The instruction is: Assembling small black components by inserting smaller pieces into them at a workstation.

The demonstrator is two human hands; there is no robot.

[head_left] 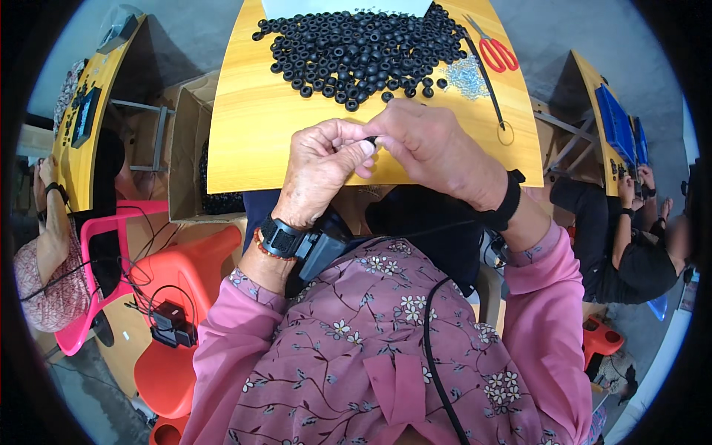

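Observation:
Over the near edge of the yellow table [252,159], my two hands meet. My left hand [319,163] pinches a small black round piece [371,139] between thumb and fingers. The fingers of my right hand [437,144] are closed right against that piece; whatever they pinch is hidden or too small to name. Just beyond my hands spreads a big heap of black round pieces with holes [356,55]. Right of the heap lies a small pile of tiny clear, silvery bits [467,78].
Red-handled scissors [495,52] and a thin black rod [486,81] with a wire loop [506,133] lie at the table's right. A white tray [334,7] stands at the far edge. A cardboard box [185,148] and red chair [167,371] are left. People work at both sides.

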